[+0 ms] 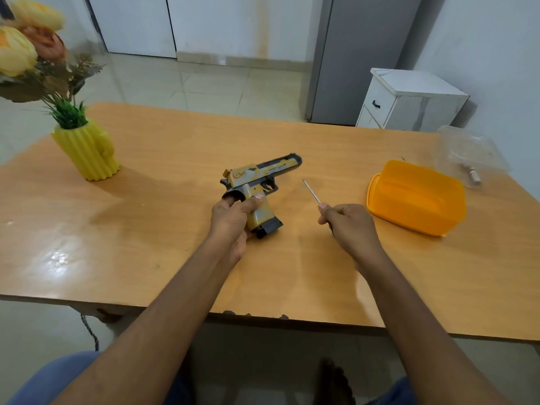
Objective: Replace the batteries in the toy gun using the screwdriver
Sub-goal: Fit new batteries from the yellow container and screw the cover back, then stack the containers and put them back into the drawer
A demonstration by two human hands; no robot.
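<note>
- Head view: the toy gun (260,182) sits near the middle of the wooden worktop (175,229), its barrel pointing away and to the right, its dark grip base toward the person.
- The left hand (233,220) holds the toy gun by its grip, the thumb laid across the yellow side and the other fingers wrapped round behind it.
- The right hand (347,226) is closed round the handle of the screwdriver (311,191); its thin metal shaft juts up and to the left, with the tip near the gun's trigger area but apart from it.
- An orange container (418,197) lies upside down to the right of the right hand, with a clear plastic box (467,153) behind it.
- A yellow ribbed vase (87,150) with artificial flowers (26,45) stands at the far left of the worktop.
</note>
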